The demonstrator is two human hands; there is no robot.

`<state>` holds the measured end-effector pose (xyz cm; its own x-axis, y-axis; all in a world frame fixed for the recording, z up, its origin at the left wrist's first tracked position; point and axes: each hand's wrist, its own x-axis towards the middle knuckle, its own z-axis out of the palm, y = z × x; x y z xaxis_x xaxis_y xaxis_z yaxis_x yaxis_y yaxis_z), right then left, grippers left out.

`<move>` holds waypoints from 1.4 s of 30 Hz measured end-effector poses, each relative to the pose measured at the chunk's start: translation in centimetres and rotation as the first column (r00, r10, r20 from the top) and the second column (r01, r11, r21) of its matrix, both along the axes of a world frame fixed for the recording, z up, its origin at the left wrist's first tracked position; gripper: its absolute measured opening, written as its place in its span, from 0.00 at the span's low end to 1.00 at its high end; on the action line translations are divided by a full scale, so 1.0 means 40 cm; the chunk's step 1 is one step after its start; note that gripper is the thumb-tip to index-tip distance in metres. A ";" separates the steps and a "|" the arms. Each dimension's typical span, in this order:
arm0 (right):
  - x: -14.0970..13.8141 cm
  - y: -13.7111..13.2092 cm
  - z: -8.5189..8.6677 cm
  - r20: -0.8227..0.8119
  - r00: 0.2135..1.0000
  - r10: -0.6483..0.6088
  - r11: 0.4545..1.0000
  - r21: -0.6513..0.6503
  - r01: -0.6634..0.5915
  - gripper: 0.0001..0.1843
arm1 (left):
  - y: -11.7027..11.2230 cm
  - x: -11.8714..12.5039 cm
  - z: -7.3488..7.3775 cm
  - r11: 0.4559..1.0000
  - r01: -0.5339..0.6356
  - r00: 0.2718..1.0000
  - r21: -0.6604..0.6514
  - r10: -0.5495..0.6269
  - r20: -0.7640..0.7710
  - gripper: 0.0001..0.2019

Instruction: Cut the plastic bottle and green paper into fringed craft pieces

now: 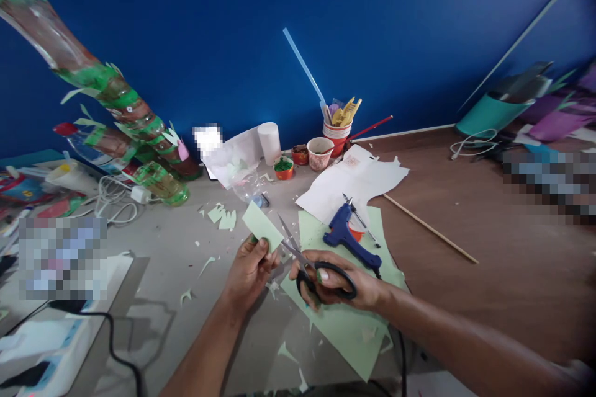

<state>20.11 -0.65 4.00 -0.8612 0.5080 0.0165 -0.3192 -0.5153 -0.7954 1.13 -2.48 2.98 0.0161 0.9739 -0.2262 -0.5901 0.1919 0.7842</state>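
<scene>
Between the thumb and fingers of my left hand point(254, 263) is a small light green piece of paper point(261, 226), tilted upward. My right hand point(338, 282) grips black-handled scissors point(298, 253), with fingers through the loops. Their blades are apart and lie close to the paper's right edge; whether they touch it I cannot tell. Under my right hand spreads a larger light green sheet point(347, 341). A blue glue gun point(349, 236) rests on that sheet, just beyond my right hand. Cut green scraps point(223, 216) lie past my left hand.
Painted plastic bottles point(135, 115) stand at left, near a white cable point(112, 198). At the back are paint caps point(283, 167), a paper cup point(320, 154) and a cup of plastic cutlery point(336, 133). A wooden stick point(431, 228) lies right. A power strip point(51, 347) sits front left.
</scene>
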 end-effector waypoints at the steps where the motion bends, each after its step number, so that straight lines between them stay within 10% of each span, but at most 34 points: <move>1: 0.000 0.000 -0.001 -0.001 1.000 -0.004 1.000 -0.003 0.004 0.29 | -0.001 0.001 -0.002 1.000 0.007 1.000 -0.005 -0.007 -0.006 0.15; 42: -0.024 -0.010 0.000 0.023 0.983 -0.184 0.983 0.001 0.184 0.22 | 0.004 0.001 -0.001 0.996 -0.046 0.998 -0.077 0.042 -0.053 0.16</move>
<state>19.17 -1.05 4.01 -0.7530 0.6580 -0.0030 -0.3902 -0.4503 -0.8031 1.18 -2.31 2.93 -0.0395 0.9529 -0.3007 -0.5586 0.2285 0.7974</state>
